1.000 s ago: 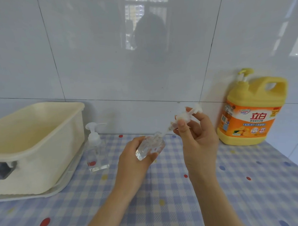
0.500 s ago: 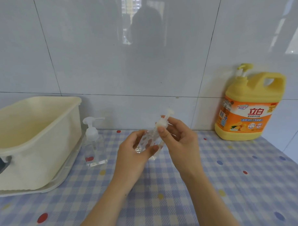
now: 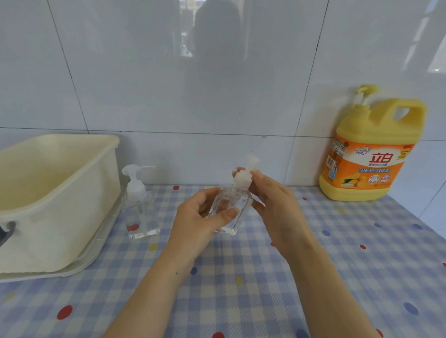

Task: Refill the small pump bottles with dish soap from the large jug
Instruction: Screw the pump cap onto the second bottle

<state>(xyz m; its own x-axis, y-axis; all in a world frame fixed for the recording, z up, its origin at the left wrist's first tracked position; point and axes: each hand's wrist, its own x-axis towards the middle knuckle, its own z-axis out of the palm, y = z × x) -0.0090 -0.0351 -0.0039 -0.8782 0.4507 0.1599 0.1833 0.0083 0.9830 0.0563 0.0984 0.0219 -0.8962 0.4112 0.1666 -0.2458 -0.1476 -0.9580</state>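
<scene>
i log: left hand (image 3: 198, 225) grips the clear pump bottle (image 3: 229, 206) tilted, mid-surface (image 3: 321, 266), to steady it; right hand (image 3: 276, 212) pinches its pump cap (image 3: 241, 182), likely twisting. jug (image 3: 373, 158) stands well apart.

left hand (image 3: 193, 221), right hand (image 3: 276, 210): both curled, close

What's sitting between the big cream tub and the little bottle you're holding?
Another small pump bottle stands there on the checked cloth, seen in the head view.
</scene>
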